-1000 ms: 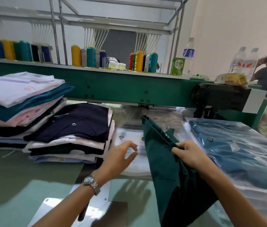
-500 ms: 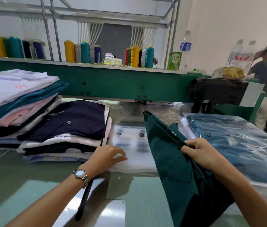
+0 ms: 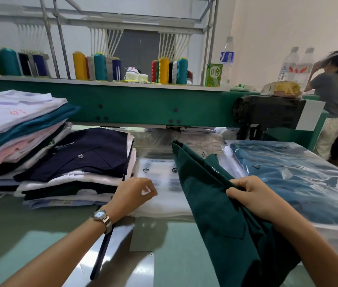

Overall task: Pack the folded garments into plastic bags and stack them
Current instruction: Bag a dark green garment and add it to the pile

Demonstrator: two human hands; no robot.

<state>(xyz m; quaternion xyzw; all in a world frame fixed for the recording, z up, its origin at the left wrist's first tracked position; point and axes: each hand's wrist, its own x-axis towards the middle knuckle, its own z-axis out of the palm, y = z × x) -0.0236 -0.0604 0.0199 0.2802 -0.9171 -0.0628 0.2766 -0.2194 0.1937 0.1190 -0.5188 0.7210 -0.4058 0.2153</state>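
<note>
Glossy tabletop (image 3: 8,235): right hand (image 3: 253,197) grips limp garment (image 3: 215,214), left hand (image 3: 133,193) pinches bag (image 3: 164,177).

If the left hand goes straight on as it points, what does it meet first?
Probably the dark green garment that the right hand grips, just across the plastic bags; depth is unclear.

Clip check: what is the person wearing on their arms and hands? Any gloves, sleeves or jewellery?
No gloves, and no sleeves in view: both arms are bare to the frame edge. The left hand has a silver metal-link wristwatch with a round pale dial at its wrist. The right hand shows no watch, ring or bracelet on the side that is visible.
</note>
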